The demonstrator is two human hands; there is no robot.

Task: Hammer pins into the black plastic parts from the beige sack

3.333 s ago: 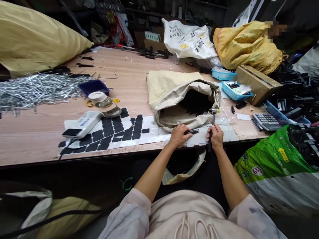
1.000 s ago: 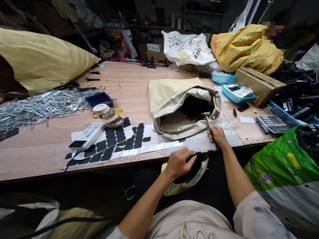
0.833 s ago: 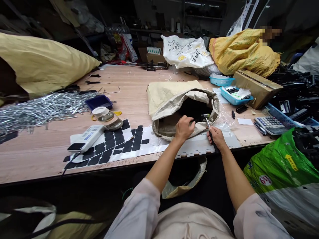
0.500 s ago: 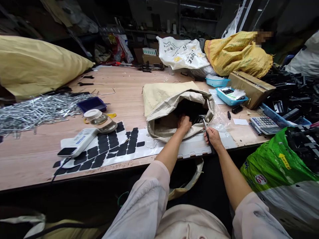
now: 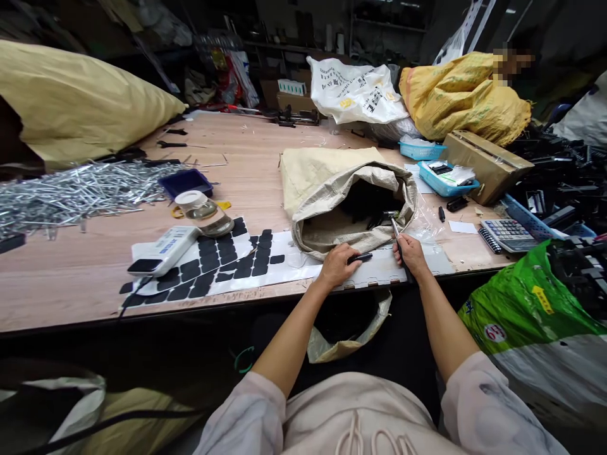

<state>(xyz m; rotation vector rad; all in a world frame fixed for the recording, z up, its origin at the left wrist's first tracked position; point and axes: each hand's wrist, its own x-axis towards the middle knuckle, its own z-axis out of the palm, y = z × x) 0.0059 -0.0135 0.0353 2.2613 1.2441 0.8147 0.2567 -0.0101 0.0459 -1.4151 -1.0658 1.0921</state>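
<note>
My left hand (image 5: 337,265) is closed on a small black part (image 5: 361,258) at the table's front edge, just before the mouth of a beige woven sack (image 5: 327,170). The part's exact kind does not show. In my right hand (image 5: 410,254) is a hammer (image 5: 396,236), held by its dark grip, its metal shaft pointing up and away. The hammer's head lies at the right side of the sack's mouth. Dark contents inside the sack are hard to make out. A white board (image 5: 379,268) lies under both hands.
Metal rods (image 5: 95,189) are heaped at the left, near a dark blue tray (image 5: 187,183), a jar (image 5: 208,215) and a white device (image 5: 164,251). Toward the right are blue baskets (image 5: 448,180), a cardboard box (image 5: 488,164), a calculator (image 5: 508,235) and a green sack (image 5: 515,303).
My left hand has come out of the sack and back toward the table edge with the black part in it. My right hand keeps its hold on the hammer. The view has shifted slightly.
</note>
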